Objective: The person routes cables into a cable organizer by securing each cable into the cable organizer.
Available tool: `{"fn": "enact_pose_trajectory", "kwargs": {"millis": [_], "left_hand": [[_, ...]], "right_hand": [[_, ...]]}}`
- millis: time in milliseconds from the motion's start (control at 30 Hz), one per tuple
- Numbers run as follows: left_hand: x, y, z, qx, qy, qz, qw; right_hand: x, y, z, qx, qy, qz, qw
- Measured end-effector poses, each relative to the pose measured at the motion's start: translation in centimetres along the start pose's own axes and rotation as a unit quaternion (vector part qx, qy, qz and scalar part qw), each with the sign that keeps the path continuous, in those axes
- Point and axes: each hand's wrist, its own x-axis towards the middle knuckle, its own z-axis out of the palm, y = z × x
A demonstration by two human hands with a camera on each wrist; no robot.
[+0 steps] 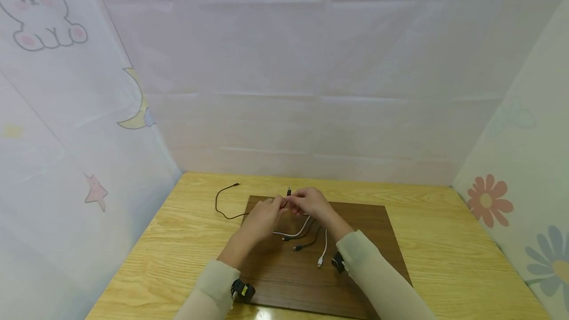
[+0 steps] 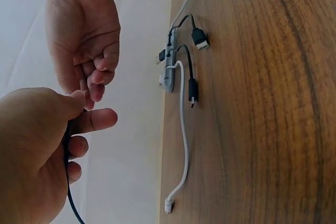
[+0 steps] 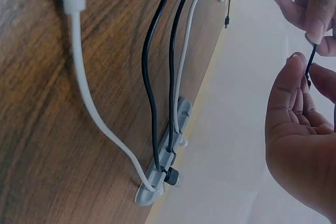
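Both hands are raised over the far edge of a brown board. My left hand (image 1: pixel 263 217) pinches a thin black cable (image 2: pixel 67 156) between thumb and forefinger. Close against it, my right hand (image 1: pixel 314 203) pinches the same cable near its end, where a black USB plug (image 1: pixel 289 192) sticks up past the fingers in the head view. The cable's other end (image 1: pixel 237 184) trails out to the left on the table. A grey cable holder strip (image 3: pixel 181 114) sits along the board's edge, with white and black cables running through it.
The brown wood-grain board (image 1: pixel 371 219) lies on a light wooden table (image 1: pixel 444 241). On it rest a white cable (image 1: pixel 325 246), a black plug (image 1: pixel 298 248) and other cable ends. Printed cloth walls (image 1: pixel 311 127) stand behind and at both sides.
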Motion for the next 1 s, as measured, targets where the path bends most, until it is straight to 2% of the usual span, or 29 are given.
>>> {"fn": "enact_pose_trajectory", "kwargs": {"millis": [300, 467, 567, 667, 833, 1000], "left_hand": [[-0.1, -0.1, 0.5, 0.033, -0.036, 0.0, 0.9988], [-0.6, -0.9, 0.5, 0.012, -0.054, -0.026, 0.9981], [-1.1, -1.8, 0.4, -0.007, -0.045, -0.049, 0.9978], [-1.3, -2.8, 0.4, -0.007, -0.035, -0.067, 0.9971], [-1.5, -3.8, 0.4, -0.001, -0.027, -0.072, 0.997], [-1.3, -4.3, 0.4, 0.03, -0.017, -0.071, 0.9968]], "right_hand": [[0.2, 0.1, 0.1, 0.025, 0.001, 0.005, 0.9997], [0.4, 0.5, -0.2, 0.018, 0.022, 0.005, 0.9996], [0.5, 1.0, -0.5, 0.012, 0.032, 0.01, 0.9994], [0.6, 1.5, -0.7, 0.0, 0.039, 0.011, 0.9992], [0.9, 1.8, -0.9, -0.026, 0.041, 0.006, 0.9988], [0.9, 2.0, -0.9, -0.038, 0.046, 0.006, 0.9982]]}}
